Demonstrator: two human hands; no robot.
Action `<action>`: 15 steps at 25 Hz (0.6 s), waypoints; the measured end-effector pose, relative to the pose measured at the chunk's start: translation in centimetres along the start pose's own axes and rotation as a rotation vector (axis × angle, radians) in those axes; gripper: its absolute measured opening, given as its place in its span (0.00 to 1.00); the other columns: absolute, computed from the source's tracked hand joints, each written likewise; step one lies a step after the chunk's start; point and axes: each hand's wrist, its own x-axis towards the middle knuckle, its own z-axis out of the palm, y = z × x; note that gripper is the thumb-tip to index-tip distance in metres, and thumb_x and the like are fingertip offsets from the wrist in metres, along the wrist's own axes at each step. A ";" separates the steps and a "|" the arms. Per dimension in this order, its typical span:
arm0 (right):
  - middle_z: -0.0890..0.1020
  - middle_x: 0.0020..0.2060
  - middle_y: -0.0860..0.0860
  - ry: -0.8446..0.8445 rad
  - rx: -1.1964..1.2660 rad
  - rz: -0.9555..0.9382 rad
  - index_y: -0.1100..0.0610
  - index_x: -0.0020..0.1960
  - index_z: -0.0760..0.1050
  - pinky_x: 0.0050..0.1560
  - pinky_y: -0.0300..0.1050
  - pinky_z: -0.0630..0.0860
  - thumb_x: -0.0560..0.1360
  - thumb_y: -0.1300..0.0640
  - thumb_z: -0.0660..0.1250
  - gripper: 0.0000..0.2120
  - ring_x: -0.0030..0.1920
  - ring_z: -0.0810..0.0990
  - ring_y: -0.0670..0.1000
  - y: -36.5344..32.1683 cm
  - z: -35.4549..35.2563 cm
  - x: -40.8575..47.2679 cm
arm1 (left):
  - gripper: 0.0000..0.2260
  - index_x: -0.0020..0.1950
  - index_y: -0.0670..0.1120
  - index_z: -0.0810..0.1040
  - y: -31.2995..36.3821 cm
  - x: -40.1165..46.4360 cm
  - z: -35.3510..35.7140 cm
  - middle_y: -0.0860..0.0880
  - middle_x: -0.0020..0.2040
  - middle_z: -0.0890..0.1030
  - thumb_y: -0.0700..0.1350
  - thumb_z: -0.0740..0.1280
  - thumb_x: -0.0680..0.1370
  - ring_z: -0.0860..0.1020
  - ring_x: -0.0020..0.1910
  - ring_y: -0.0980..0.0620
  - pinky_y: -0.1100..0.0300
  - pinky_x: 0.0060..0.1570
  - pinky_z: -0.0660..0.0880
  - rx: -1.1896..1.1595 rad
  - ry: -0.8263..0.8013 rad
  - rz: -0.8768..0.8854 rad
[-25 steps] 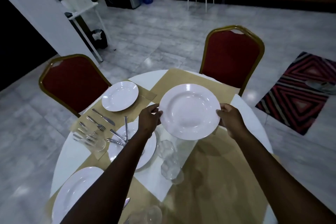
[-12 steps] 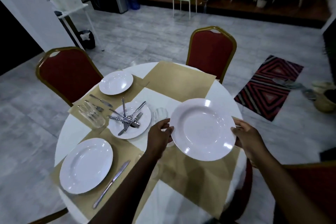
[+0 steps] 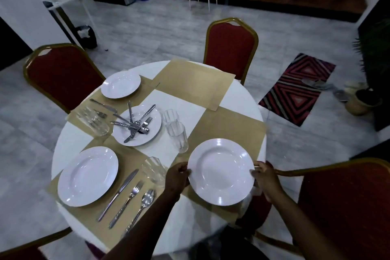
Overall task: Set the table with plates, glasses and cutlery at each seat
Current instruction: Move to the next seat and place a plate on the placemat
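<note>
Four white plates show on the round desk, with four clear glasses and four tan placemats; the plate I hold is plain, glossy and deep-welled, over the near-right placemat; my left hand grips its left rim, my right hand its right rim, arms reaching forward.

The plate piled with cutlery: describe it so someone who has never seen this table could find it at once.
On the round white table, look between the four tan placemats, towards the left chair. The plate with cutlery sits there on the bare white middle, just left of two empty glasses. It alone carries a loose heap of forks and knives; the other plates are bare.
</note>
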 end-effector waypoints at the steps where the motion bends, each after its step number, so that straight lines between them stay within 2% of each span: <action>1: 0.81 0.47 0.53 -0.031 0.013 0.010 0.52 0.50 0.76 0.56 0.56 0.78 0.74 0.65 0.65 0.10 0.49 0.80 0.54 0.0 0.4 0.5 | 0.14 0.50 0.47 0.83 -0.5 0.4 0.1 0.48 0.40 0.83 0.32 0.63 0.74 0.80 0.40 0.49 0.53 0.42 0.82 0.003 0.012 -0.030; 5: 0.82 0.50 0.55 -0.093 -0.059 0.025 0.57 0.54 0.76 0.55 0.53 0.76 0.74 0.66 0.65 0.10 0.50 0.79 0.54 0.8 1.4 3.9 | 0.15 0.50 0.48 0.84 -2.0 2.1 1.2 0.46 0.42 0.83 0.32 0.63 0.74 0.79 0.38 0.49 0.57 0.36 0.80 0.028 0.103 -0.120; 8: 0.83 0.49 0.52 -0.164 -0.142 0.053 0.54 0.55 0.77 0.53 0.51 0.77 0.73 0.63 0.66 0.11 0.50 0.80 0.53 1.3 1.4 6.2 | 0.15 0.45 0.51 0.84 -3.0 3.3 2.1 0.45 0.42 0.85 0.32 0.65 0.72 0.81 0.39 0.46 0.49 0.41 0.82 0.055 0.203 -0.179; 10: 0.83 0.48 0.51 -0.197 -0.166 0.056 0.53 0.55 0.77 0.52 0.50 0.77 0.74 0.62 0.66 0.11 0.49 0.80 0.53 1.8 1.5 6.9 | 0.16 0.44 0.52 0.84 -3.7 3.6 2.4 0.43 0.41 0.85 0.32 0.64 0.73 0.81 0.37 0.44 0.46 0.41 0.80 0.057 0.257 -0.204; 13: 0.82 0.49 0.52 -0.237 -0.194 0.030 0.54 0.56 0.77 0.54 0.51 0.77 0.74 0.63 0.65 0.12 0.51 0.80 0.53 2.2 1.7 7.4 | 0.15 0.49 0.47 0.84 -4.3 3.3 2.7 0.45 0.36 0.84 0.31 0.62 0.74 0.79 0.34 0.45 0.51 0.38 0.77 0.073 0.302 -0.232; 15: 0.82 0.50 0.52 -0.259 -0.224 0.014 0.54 0.57 0.76 0.54 0.50 0.76 0.74 0.63 0.65 0.12 0.52 0.80 0.54 2.3 1.8 7.5 | 0.14 0.48 0.49 0.83 -4.5 2.8 2.9 0.48 0.39 0.85 0.33 0.63 0.73 0.80 0.36 0.46 0.53 0.39 0.78 0.099 0.317 -0.216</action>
